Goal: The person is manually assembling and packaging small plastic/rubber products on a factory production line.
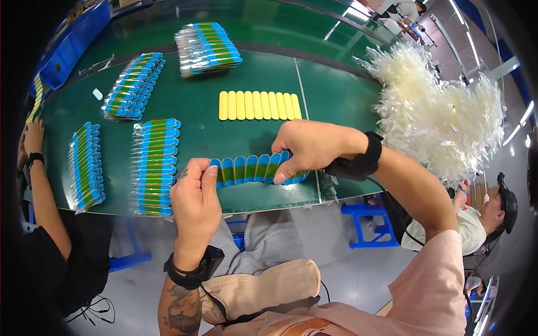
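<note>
Pink shirt nearest; left hand and right hand pinch blue row; four stacks seemingly done, yellow row pending.

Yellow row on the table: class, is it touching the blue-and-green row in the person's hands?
Apart. The head view shows green tabletop between the yellow row and the blue-and-green row.

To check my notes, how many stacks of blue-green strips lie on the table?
4: far stack, upper-left stack, leftmost stack, stack nearest left hand.
</note>
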Tool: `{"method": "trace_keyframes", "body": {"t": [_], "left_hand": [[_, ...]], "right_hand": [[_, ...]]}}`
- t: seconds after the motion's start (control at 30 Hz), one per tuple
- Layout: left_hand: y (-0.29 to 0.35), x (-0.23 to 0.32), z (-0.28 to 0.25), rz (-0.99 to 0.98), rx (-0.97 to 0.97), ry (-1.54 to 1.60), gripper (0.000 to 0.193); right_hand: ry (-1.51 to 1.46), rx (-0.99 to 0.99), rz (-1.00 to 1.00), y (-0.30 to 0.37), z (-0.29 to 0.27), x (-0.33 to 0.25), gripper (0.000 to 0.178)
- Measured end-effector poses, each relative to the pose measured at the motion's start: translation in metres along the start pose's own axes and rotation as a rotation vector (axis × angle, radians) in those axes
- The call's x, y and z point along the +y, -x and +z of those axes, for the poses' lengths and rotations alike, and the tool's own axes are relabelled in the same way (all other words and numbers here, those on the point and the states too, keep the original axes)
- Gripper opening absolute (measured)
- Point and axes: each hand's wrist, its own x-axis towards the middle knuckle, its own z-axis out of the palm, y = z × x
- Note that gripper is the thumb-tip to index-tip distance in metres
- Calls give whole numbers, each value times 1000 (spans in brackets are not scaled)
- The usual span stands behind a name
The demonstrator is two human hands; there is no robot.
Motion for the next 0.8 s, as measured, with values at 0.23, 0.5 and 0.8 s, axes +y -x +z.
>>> {"method": "trace_keyframes", "body": {"t": [0.23, 0.5, 0.8], "left_hand": [[-3, 0, 4, 17, -11, 1, 13], [-13, 5, 12, -154, -47, 12, 12], [-8, 24, -10, -225, -259, -35, 16]], "right_hand": [[-113, -21, 27, 5, 4, 10, 39], [-226, 371, 86, -1, 24, 14, 31], [285, 218, -77, 27, 23, -7, 46]]}}
